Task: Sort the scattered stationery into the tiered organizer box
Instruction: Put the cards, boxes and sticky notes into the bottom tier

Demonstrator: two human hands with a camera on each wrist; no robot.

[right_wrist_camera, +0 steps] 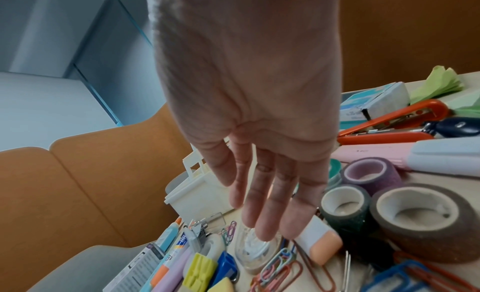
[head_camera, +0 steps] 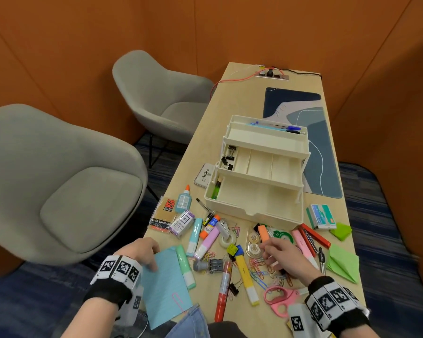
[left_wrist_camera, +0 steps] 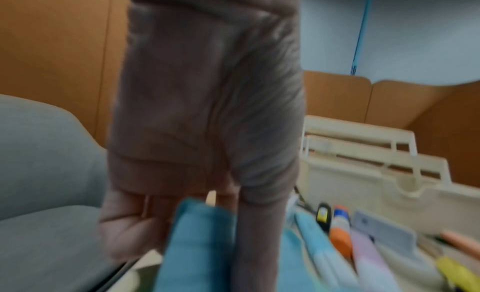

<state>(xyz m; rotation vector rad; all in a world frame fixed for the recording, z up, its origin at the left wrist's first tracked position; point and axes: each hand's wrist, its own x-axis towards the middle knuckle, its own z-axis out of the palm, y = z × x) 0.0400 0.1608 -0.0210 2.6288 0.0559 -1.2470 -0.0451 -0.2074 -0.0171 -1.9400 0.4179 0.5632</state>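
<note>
This is an office meeting booth; orange padded wall panels [head_camera: 59,45] close in on all sides, with vertical seams between them; two grey upholstered shell chairs [head_camera: 59,181] stand along one side of a long, pale wood table [head_camera: 244,93]; a power and socket strip [head_camera: 272,74] is set into the table's far end, with a red cable [head_camera: 232,80] and a black cable running from it; a blue patterned desk mat [head_camera: 322,147] lies on the table; dark blue patterned carpet [head_camera: 388,215] covers the floor; office stationery is scattered across the near end.
</note>
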